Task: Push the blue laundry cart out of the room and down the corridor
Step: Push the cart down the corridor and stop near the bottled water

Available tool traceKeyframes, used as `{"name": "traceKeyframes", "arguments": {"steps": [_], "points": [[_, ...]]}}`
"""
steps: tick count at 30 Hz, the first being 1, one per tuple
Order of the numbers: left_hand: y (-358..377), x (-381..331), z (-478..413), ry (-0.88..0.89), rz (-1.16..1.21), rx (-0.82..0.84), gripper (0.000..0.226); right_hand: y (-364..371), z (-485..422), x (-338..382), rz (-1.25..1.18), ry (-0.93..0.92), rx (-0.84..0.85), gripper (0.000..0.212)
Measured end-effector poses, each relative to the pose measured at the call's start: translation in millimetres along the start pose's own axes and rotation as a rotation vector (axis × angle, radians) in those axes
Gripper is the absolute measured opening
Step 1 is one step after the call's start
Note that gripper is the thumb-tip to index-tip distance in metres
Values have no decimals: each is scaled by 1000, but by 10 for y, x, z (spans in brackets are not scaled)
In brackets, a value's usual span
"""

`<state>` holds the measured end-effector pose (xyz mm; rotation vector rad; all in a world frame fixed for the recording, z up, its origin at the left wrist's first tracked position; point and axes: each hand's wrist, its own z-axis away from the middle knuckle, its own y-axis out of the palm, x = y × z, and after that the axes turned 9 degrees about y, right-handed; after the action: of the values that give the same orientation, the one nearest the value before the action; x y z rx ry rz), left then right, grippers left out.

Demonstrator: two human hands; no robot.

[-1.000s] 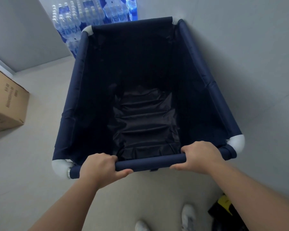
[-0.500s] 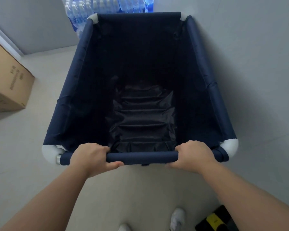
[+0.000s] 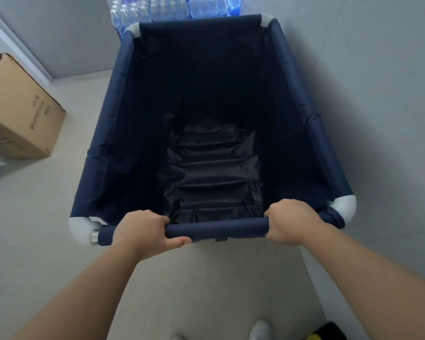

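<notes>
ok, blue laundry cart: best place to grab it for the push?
The near top rail of the blue laundry cart: a padded horizontal tube between two white corner caps. Come from behind and above, hands spread toward the corners, as the left hand and right hand are now, wrapped over it.

Ahead of the cart (image 3: 123, 99), stacked water bottles (image 3: 172, 8) stand against its far rim, blocking the way forward; the wall (image 3: 378, 94) runs close along the cart's right side, little gap there; a cardboard box (image 3: 17, 111) sits to the left, apart from the cart, with open floor (image 3: 35, 217) between them; a black and yellow object (image 3: 322, 336) lies at the lower right by the wall.
</notes>
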<state>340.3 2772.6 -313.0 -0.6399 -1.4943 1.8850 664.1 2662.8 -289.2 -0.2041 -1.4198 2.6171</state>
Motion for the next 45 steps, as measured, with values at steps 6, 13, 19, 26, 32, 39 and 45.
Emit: {"name": "traceKeyframes", "arguments": {"steps": [6,13,19,26,32,39,45], "points": [[-18,-190,-128,-5,5,-23,77,-45,-53,-232,23,4,-6,6],[-32,-205,-130,19,-9,-20,73,-3,-12,-241,19,-18,-7,7],[-37,-556,-181,41,27,-34,72,-31,103,-524,69,14,19,11],[-76,-1047,-296,40,64,-58,77,-61,189,-932,95,80,61,19],[-88,-1111,-405,6,43,-61,82,-110,110,-1038,78,55,75,3],[-117,-988,-564,29,112,-81,84,-213,10,-1012,24,78,84,20],[-135,-890,-750,30,75,-64,82,-359,-199,-734,-180,2,180,89]]}}
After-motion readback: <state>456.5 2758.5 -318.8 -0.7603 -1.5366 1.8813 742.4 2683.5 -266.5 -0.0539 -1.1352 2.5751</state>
